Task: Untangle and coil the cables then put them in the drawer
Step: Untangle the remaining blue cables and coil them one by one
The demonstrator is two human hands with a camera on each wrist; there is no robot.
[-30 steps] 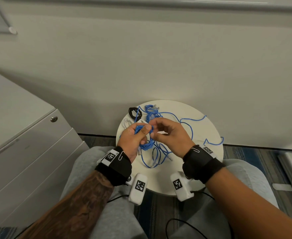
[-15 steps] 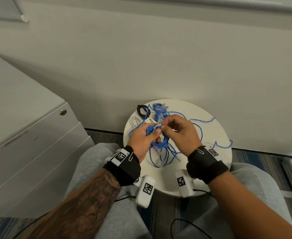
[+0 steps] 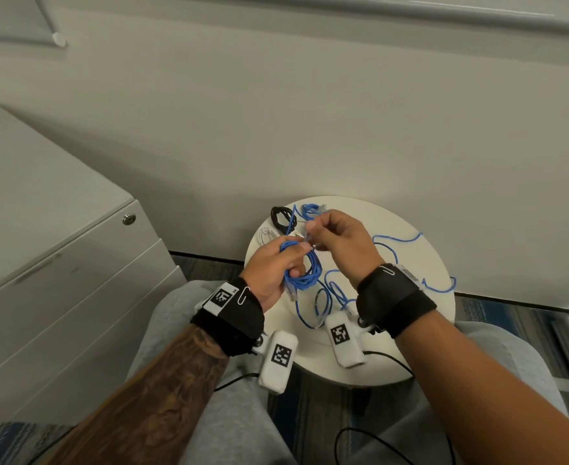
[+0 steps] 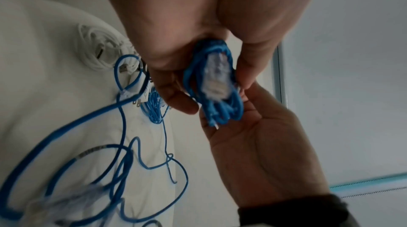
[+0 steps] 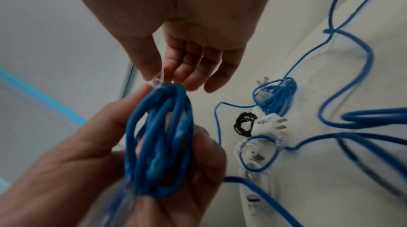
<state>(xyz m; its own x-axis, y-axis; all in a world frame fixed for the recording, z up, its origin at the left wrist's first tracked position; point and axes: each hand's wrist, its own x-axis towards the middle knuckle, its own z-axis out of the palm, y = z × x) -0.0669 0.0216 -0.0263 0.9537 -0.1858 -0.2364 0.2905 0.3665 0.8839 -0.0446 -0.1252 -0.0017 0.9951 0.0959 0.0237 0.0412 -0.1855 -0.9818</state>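
Blue cable coil [image 3: 301, 263] gripped in left hand [image 3: 271, 271], right hand [image 3: 340, 243] pinching its clear plug [image 5: 157, 80]

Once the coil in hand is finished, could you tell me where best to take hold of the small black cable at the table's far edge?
Probably across the bundled loops of the black cable, fingers coming from above. It lies flat, already coiled, beside the white cable, so pinching all strands together should keep it wound.
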